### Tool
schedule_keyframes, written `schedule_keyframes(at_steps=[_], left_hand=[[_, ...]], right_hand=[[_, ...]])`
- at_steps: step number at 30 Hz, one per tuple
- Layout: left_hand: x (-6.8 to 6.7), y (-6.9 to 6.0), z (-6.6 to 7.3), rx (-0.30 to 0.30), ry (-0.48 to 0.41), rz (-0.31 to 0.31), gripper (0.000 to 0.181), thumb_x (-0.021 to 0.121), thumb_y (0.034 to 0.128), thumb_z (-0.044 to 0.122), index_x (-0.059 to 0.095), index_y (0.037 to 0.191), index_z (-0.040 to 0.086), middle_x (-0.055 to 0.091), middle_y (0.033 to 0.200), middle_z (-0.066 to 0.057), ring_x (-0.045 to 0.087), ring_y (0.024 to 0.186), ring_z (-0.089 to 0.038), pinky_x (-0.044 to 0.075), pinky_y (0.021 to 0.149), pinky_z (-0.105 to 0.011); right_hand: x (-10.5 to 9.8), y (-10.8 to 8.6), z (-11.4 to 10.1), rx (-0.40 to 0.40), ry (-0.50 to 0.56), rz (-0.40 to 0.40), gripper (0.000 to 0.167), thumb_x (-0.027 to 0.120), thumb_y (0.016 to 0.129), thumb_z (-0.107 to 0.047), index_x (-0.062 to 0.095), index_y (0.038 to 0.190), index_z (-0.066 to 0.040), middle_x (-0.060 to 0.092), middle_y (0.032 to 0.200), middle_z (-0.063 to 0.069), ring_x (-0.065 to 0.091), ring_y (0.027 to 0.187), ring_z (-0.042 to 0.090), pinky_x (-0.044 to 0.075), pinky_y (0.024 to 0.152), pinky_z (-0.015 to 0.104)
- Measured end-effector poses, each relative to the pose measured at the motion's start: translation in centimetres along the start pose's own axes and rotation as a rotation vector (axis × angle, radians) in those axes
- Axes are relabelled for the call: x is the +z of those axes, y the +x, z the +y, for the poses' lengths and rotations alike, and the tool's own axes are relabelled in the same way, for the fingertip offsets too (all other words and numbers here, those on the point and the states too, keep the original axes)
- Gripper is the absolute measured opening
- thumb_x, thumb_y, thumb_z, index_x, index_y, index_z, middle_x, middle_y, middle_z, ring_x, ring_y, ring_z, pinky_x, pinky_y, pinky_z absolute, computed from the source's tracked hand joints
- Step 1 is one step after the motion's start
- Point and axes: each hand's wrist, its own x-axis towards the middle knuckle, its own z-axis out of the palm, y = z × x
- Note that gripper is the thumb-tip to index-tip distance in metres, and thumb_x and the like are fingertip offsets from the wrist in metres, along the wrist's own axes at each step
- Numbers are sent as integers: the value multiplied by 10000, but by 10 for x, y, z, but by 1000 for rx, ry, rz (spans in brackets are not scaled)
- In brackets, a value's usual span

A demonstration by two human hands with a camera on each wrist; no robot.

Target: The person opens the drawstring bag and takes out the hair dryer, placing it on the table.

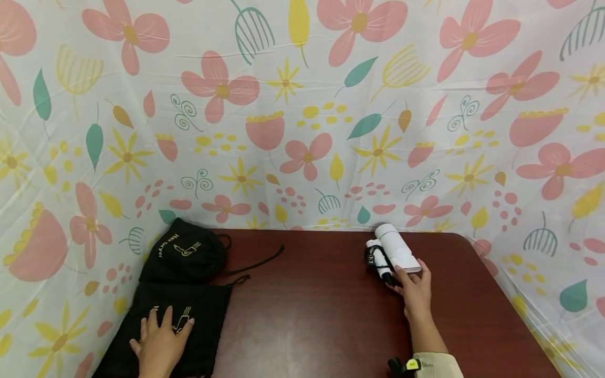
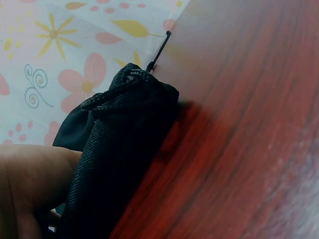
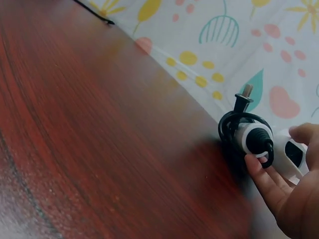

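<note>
Leftward — pouch (image 1: pixel 205 307) on table (image 1: pixel 307 310), flowered cloth (image 1: pixel 90 147)

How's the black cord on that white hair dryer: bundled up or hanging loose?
Bundled up. The black cord loops round the handle of the white hair dryer, and its plug pokes out past the loops.

- We find a table (image 1: pixel 307 325) with a reddish-brown, wood-grained, partly glossy top and a rounded far right corner
- At the left we record a rear black bag (image 1: pixel 198 265), lettered "Hair Dryer" in gold, with a front black bag (image 1: pixel 208 323) just before it
- We note a black drawcord (image 1: pixel 264 261) trailing toward the middle
- Far right, we cannot tell whether a white appliance (image 1: pixel 396 247) touches the wood
</note>
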Motion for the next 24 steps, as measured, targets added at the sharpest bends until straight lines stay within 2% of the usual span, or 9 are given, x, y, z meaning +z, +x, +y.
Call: schedule_keyframes(at_steps=[7, 15, 18, 21, 24], left_hand=[[-4, 1, -4, -19, 4, -1, 991, 568, 894, 715, 371, 1484, -57, 120, 1556, -409, 50, 1419, -658, 37, 1030, -865], [-5, 1, -3, -28, 6, -15, 998, 569, 898, 703, 365, 1486, -78, 113, 1549, -432, 46, 1412, -668, 34, 1023, -870], [-5, 1, -3, -27, 10, -15, 1015, 570, 891, 716, 361, 1491, -76, 111, 1554, -427, 42, 1416, -665, 32, 1025, -870], [-6, 1, -2, -29, 10, -18, 1021, 570, 886, 723, 364, 1492, -72, 114, 1556, -423, 45, 1417, -664, 32, 1027, -869], [-6, 1, -1, -30, 13, -26, 1016, 566, 887, 725, 365, 1494, -64, 115, 1555, -421, 51, 1413, -663, 40, 1027, -864]], right_hand=[[-2, 3, 1, -49, -98, 10, 855, 700, 953, -132, 146, 1604, -164, 497, 1218, 55, 696, 811, 20, 618, 650, 275], [-8, 8, 4, -90, -189, 56, 822, 704, 951, -156, 196, 1593, -83, 413, 1319, 97, 602, 828, -24, 582, 684, 168], [-10, 9, 3, -92, -290, 83, 831, 712, 950, -254, 215, 1598, -100, 405, 1399, 126, 552, 944, 6, 521, 718, 93], [-13, 10, 4, -92, -414, 112, 847, 703, 946, -364, 231, 1603, -115, 403, 1475, 163, 500, 1142, 118, 411, 733, 41], [-15, 13, 4, -98, -453, 118, 862, 691, 945, -403, 225, 1605, -101, 399, 1511, 213, 450, 1297, 262, 361, 750, 40]])
